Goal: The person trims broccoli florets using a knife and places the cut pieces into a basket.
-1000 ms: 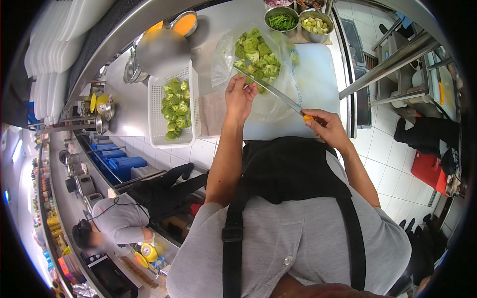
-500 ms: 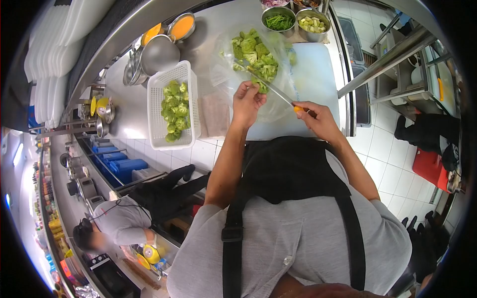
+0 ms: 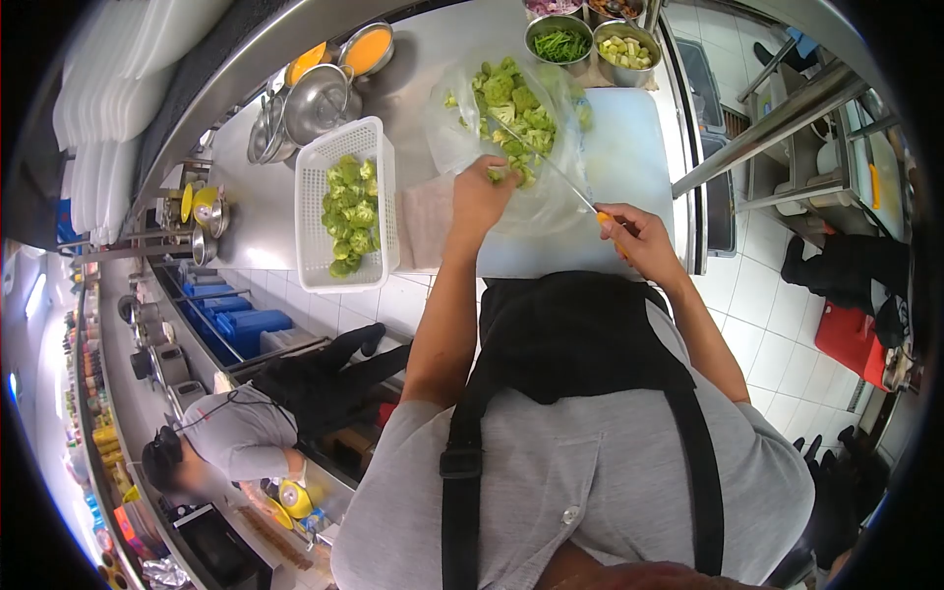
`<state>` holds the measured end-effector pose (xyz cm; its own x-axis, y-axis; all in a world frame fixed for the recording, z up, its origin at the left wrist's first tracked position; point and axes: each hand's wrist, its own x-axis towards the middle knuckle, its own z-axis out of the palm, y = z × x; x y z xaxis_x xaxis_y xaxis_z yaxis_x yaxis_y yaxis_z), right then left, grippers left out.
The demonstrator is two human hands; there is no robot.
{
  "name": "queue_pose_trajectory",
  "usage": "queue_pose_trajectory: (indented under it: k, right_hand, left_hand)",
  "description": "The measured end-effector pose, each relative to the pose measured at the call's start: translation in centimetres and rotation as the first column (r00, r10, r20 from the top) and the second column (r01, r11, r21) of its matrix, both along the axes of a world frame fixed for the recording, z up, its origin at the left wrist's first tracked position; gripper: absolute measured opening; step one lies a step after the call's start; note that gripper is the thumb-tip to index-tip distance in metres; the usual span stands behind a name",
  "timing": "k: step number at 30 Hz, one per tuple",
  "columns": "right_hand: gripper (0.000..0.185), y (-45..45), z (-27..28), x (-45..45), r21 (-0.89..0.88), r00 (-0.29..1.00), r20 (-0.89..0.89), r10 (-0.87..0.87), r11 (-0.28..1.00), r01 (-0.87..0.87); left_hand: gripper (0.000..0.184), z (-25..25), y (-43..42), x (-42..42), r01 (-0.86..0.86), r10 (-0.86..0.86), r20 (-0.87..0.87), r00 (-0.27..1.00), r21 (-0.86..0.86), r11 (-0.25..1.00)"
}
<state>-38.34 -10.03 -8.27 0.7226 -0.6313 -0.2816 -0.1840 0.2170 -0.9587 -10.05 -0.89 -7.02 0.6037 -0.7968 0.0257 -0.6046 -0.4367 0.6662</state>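
My right hand [image 3: 639, 239] grips the orange handle of a knife [image 3: 562, 175]. Its long thin blade slants up and left across a pile of cut broccoli [image 3: 518, 103]. The pile lies in a spread clear plastic bag [image 3: 449, 147], partly over a whitish cutting board [image 3: 631, 147]. At the near side of the pile, my left hand [image 3: 482, 197] has its fingers curled round a small broccoli floret [image 3: 496, 175], largely hidden by them. Left of that hand stands a white perforated basket [image 3: 307, 211] with more broccoli florets [image 3: 349, 211] inside.
Beyond the board stand metal bowls with chopped green vegetable [image 3: 559, 42] and pale cut pieces [image 3: 624, 49]. A stack of metal bowls [image 3: 317, 103] and an orange-filled bowl [image 3: 369, 49] sit behind the basket. A co-worker [image 3: 241, 433] is at the lower left.
My left hand has turned and shifted slightly left, its fingers now lower over the broccoli. My right hand and the knife have moved a little right. The view has shifted slightly.
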Motion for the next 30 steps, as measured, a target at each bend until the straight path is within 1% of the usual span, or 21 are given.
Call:
queue_pose_trajectory:
  k: [3, 5, 6, 9, 12, 13, 14, 15, 18, 20, 21, 23, 24, 25, 26, 27, 30]
  right_hand:
    - [0.03, 0.0, -0.6, -0.2, 0.006, 1.0, 0.007, 0.002, 1.0, -0.002]
    - [0.03, 0.0, -0.5, -0.4, 0.012, 1.0, 0.01, -0.017, 1.0, 0.017]
    - [0.031, 0.0, -0.3, -0.5, 0.013, 1.0, 0.014, -0.027, 1.0, 0.027]
    - [0.031, 0.0, -0.2, -0.6, 0.003, 0.999, 0.0, -0.046, 0.999, 0.046]
    - [0.031, 0.0, -0.4, -0.5, 0.006, 0.999, -0.013, -0.052, 0.999, 0.052]
    - [0.031, -0.1, -0.4, -0.5, 0.008, 0.998, -0.014, -0.054, 0.999, 0.054]
    - [0.031, -0.1, -0.2, -0.5, 0.016, 0.998, -0.009, -0.058, 0.998, 0.058]
    - [0.031, 0.0, 0.1, -0.4, 0.024, 0.998, -0.003, -0.064, 0.998, 0.064]
    - [0.031, -0.1, 0.5, -0.5, 0.04, 0.997, 0.008, -0.07, 0.997, 0.07]
    - [0.031, -0.1, 0.4, -0.5, 0.045, 0.997, 0.016, -0.073, 0.996, 0.072]
    - [0.031, -0.1, 0.3, -0.6, 0.046, 0.997, 0.02, -0.075, 0.996, 0.074]
    - [0.031, 0.1, 0.3, -0.9, 0.051, 0.997, 0.009, -0.076, 0.996, 0.076]
    - [0.031, 0.1, 0.6, -0.9, 0.052, 0.997, -0.001, -0.071, 0.996, 0.071]
    - [0.031, 0.1, 0.8, -0.8, 0.051, 0.998, -0.009, -0.062, 0.997, 0.063]
    - [0.031, 0.0, 0.5, -0.8, 0.057, 0.999, 0.0, -0.048, 0.997, 0.048]
    - [0.032, 0.0, 0.3, -1.0, 0.061, 0.999, 0.008, -0.034, 0.998, 0.034]
    - [0.033, -0.1, 0.2, -1.1, 0.061, 1.0, 0.017, 0.001, 0.998, -0.002]
  left_hand:
    - [0.027, -2.0, 0.2, 0.0, 0.093, -0.096, 0.132, 0.987, 0.026, 0.995]
    - [0.024, -3.2, 0.3, 0.4, 0.128, -0.113, 0.118, 0.987, -0.129, 0.983]
    - [0.023, -3.0, 0.3, 0.3, 0.141, -0.121, 0.109, 0.987, -0.203, 0.969]
    - [0.02, -2.3, -0.4, 0.2, 0.115, -0.01, 0.256, 0.967, -0.402, 0.908]
    - [0.019, -1.4, -1.7, 1.5, 0.139, -0.009, 0.275, 0.961, -0.458, 0.878]
    - [0.02, 0.3, -1.9, 1.0, 0.067, -0.015, 0.206, 0.978, -0.244, 0.967]
    - [0.021, 2.1, -2.1, 0.5, 0.008, -0.007, 0.137, 0.991, -0.012, 1.0]
    - [0.023, 3.3, -2.2, 0.1, -0.032, 0.016, 0.071, 0.997, 0.224, 0.974]
    - [0.031, 1.9, -1.5, 0.1, 0.086, -0.172, 0.149, 0.974, 0.459, 0.884]
    - [0.032, -0.3, -0.6, 0.0, 0.145, -0.19, 0.208, 0.959, 0.216, 0.966]
    - [0.032, -1.1, -0.4, -0.1, 0.18, -0.197, 0.235, 0.952, 0.09, 0.979]
    - [0.028, -2.6, -0.4, 0.3, 0.139, -0.11, 0.187, 0.976, -0.147, 0.979]
    - [0.026, -2.0, -0.4, 0.3, 0.104, -0.064, 0.157, 0.986, -0.265, 0.959]
    - [0.025, -1.3, -0.3, 0.3, 0.025, -0.032, -0.024, 0.999, -0.246, 0.969]
    - [0.025, -0.6, -0.3, 0.3, -0.052, 0.008, -0.202, 0.979, -0.216, 0.975]
    - [0.025, 0.3, -0.2, 0.2, -0.124, 0.051, -0.374, 0.926, -0.174, 0.977]
    - [0.022, 0.2, -0.4, 0.4, -0.2, 0.023, -0.553, 0.833, -0.262, 0.944]
